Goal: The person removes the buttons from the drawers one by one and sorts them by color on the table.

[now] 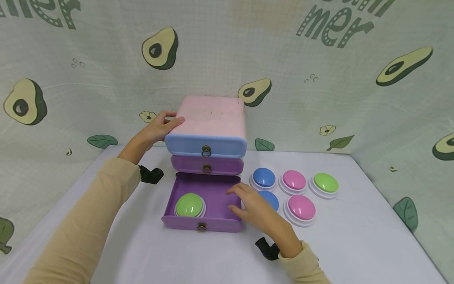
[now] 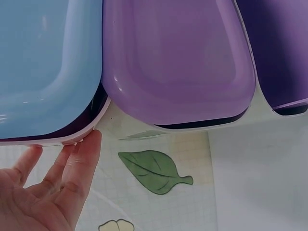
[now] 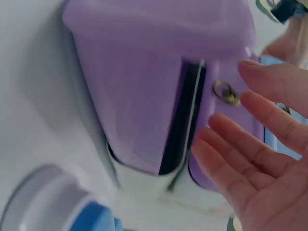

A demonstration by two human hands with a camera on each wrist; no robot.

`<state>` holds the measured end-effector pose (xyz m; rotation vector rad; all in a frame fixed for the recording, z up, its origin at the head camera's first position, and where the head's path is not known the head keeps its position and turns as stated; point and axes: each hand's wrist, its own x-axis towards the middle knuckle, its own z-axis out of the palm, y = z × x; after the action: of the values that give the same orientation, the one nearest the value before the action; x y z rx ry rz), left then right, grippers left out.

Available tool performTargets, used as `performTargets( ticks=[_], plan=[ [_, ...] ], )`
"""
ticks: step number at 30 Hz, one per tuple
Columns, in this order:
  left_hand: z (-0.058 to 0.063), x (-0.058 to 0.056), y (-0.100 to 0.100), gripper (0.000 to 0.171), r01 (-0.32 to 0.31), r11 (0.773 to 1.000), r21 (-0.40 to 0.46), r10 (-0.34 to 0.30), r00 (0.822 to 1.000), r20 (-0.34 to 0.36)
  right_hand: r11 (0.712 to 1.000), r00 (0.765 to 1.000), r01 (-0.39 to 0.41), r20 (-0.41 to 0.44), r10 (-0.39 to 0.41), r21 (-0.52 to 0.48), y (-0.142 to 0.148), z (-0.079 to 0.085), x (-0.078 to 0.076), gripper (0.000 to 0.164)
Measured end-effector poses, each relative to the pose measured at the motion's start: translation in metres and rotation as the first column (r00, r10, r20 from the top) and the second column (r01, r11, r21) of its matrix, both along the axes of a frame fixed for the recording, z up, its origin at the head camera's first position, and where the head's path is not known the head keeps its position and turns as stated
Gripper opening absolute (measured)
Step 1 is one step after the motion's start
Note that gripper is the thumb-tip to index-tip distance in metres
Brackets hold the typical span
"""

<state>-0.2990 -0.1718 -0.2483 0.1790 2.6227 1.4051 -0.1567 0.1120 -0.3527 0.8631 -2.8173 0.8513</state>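
A small drawer cabinet [image 1: 213, 114] has a pink top, a blue upper drawer [image 1: 189, 145] and a purple middle drawer [image 1: 188, 165]. Its purple bottom drawer [image 1: 221, 225] is pulled out, with a green dome button [image 1: 189, 205] on a white base at the left inside. My left hand [image 1: 161, 126] rests against the cabinet's upper left side, thumb on the top edge; the left wrist view shows its fingers extended along the side beside the blue drawer [image 2: 43, 57]. My right hand [image 1: 253, 205], fingers relaxed and holding nothing, hovers at the right side of the bottom drawer.
Right of the cabinet, dome buttons stand on the white table [image 1: 354, 236]: blue [image 1: 264, 177], pink [image 1: 294, 180] and green [image 1: 326, 182] behind, another blue [image 1: 270, 199], partly hidden by my right hand, and another pink [image 1: 301, 208] in front. An avocado-print cloth [image 1: 213, 47] hangs behind.
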Motion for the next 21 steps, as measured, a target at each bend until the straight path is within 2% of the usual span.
performTargets(
  ticks=[7,16,21],
  plan=[
    [0.000,0.000,0.001,0.079,-0.003,1.000,-0.002,0.003,1.000,-0.004,0.998,0.999,-0.050,-0.019,0.050,-0.046,-0.023,-0.009,-0.001,0.032],
    [0.000,0.000,0.003,0.078,-0.006,1.000,-0.006,0.006,1.000,0.004,0.997,0.994,-0.072,0.081,0.073,-0.020,-0.044,-0.015,-0.009,0.045],
    [0.003,0.000,0.003,0.077,-0.006,1.000,-0.009,0.006,1.000,0.010,0.992,0.985,-0.123,0.122,0.120,0.011,-0.058,-0.014,-0.015,0.051]
  ],
)
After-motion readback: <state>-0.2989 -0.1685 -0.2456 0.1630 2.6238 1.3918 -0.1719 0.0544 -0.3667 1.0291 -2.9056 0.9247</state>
